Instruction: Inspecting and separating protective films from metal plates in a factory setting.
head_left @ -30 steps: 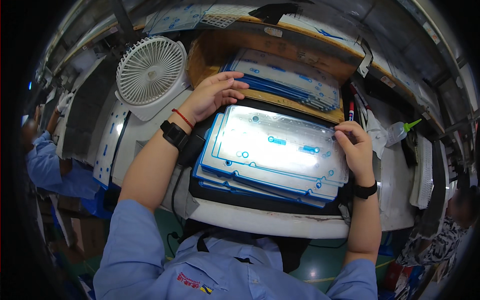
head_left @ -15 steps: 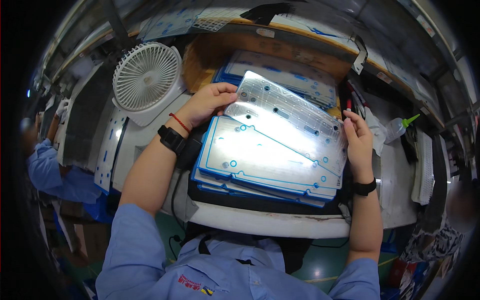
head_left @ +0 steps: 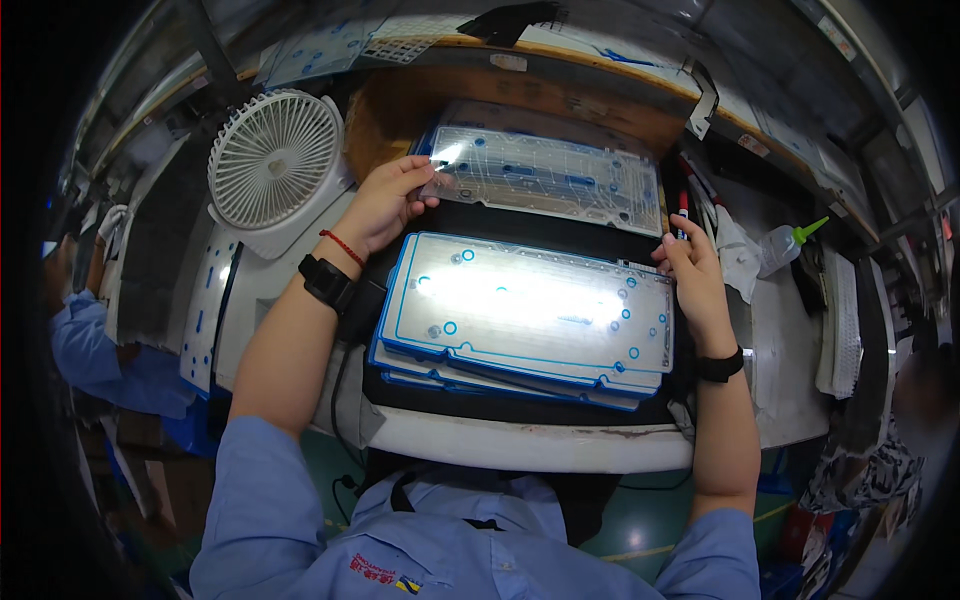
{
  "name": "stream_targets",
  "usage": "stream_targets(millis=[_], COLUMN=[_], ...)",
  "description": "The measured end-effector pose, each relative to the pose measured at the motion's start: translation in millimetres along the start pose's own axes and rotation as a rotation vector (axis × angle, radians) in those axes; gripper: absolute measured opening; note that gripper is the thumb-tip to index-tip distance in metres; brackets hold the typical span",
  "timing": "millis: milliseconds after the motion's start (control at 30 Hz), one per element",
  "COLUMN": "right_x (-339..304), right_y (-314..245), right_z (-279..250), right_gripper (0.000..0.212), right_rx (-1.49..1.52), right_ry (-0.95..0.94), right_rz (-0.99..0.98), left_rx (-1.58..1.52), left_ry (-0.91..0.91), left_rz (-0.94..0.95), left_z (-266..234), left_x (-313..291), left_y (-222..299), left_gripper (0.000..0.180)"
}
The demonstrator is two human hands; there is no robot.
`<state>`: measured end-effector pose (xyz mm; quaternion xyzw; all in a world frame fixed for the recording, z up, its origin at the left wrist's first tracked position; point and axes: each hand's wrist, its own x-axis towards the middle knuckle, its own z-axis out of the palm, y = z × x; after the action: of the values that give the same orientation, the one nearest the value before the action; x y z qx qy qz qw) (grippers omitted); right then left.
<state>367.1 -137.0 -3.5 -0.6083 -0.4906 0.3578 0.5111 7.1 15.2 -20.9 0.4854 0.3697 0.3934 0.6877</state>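
My left hand (head_left: pixel 382 208) pinches the left end of a clear plastic sheet (head_left: pixel 545 182) with dark-looking holes and notched edges. The sheet hangs over the stack of blue-and-white panels (head_left: pixel 480 112) at the back, which shows through it. My right hand (head_left: pixel 700 290) is at the sheet's near right corner, its thumb and fingers closed about that edge; the exact contact is partly hidden. Nearer to me lies a stack of flat metallic panels (head_left: pixel 530 335) with blue outlines and blue rims. A strong glare covers the middle of the top panel.
A white fan (head_left: pixel 275 165) stands at the left, beside a blue-spotted panel (head_left: pixel 207 320). Behind the far stack is a brown board (head_left: pixel 600 110) under a shelf. At the right are red pens (head_left: pixel 684 212), white tissue (head_left: pixel 738 255) and a green-tipped squeeze bottle (head_left: pixel 782 248).
Both hands have carried the clear sheet away from me, off the near stack and over the far one. The near stack's top panel is now uncovered.
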Motion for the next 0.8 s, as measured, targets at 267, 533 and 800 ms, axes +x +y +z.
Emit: stream_targets(millis=[267, 533, 800], right_x=[-1.3, -3.4, -9.2], right_y=[2.4, -7.6, -18.1], right_z=[2.3, -2.2, -2.8], right_gripper=[0.038, 0.018, 0.018], right_rx=[0.021, 0.165, 0.312], right_ry=[-0.038, 0.077, 0.047], right_rz=[-0.018, -0.096, -0.147], left_rx=[0.013, 0.036, -0.084], left_ry=[-0.045, -0.076, -0.128], left_rz=[0.05, 0.038, 0.17], left_z=[5.0, 5.9, -2.5], left_x=[-3.4, -5.0, -3.5], left_y=[3.8, 5.2, -1.9], left_gripper=[0.022, 0.02, 0.013])
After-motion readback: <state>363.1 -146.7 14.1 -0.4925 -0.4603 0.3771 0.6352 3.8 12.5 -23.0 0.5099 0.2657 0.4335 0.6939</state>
